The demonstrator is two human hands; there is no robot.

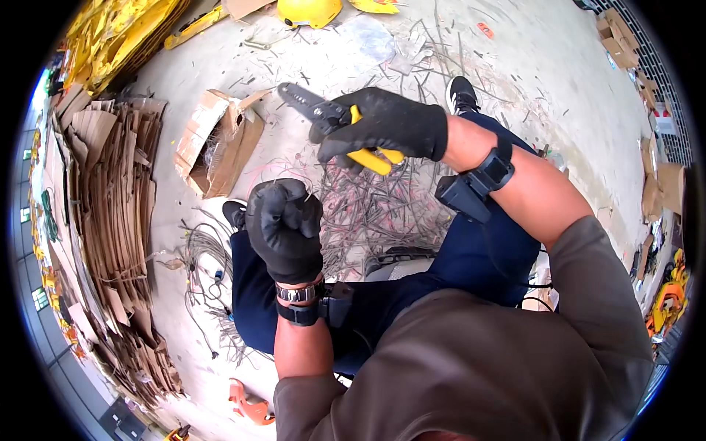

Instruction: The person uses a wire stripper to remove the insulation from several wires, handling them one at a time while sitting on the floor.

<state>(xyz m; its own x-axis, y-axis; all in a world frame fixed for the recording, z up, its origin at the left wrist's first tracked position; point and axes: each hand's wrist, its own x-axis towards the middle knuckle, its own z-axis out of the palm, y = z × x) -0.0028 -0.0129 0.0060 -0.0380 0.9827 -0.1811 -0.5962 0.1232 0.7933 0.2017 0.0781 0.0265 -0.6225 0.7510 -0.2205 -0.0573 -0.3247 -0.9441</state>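
Observation:
My right hand (386, 124), in a black work glove, grips a wire stripper by its yellow handles (370, 161). The tool's dark, notched jaws (303, 102) point to the upper left. Closed into a fist, my gloved left hand (284, 229) is lower and to the left, apart from the tool. A short, thin strand of wire (309, 197) shows at its fingertips; the rest is hidden by the glove. Beneath and between my hands, a pile of cut cable pieces (380, 209), grey and pinkish, covers the floor.
Left of my hands stands an opened cardboard box (234, 146). Coiled grey cables (207, 248) lie by my left leg, beside stacked flattened cardboard (110, 220). Farther ahead are a yellow helmet (310, 12), a pale glove (410, 54) and scattered cable scraps.

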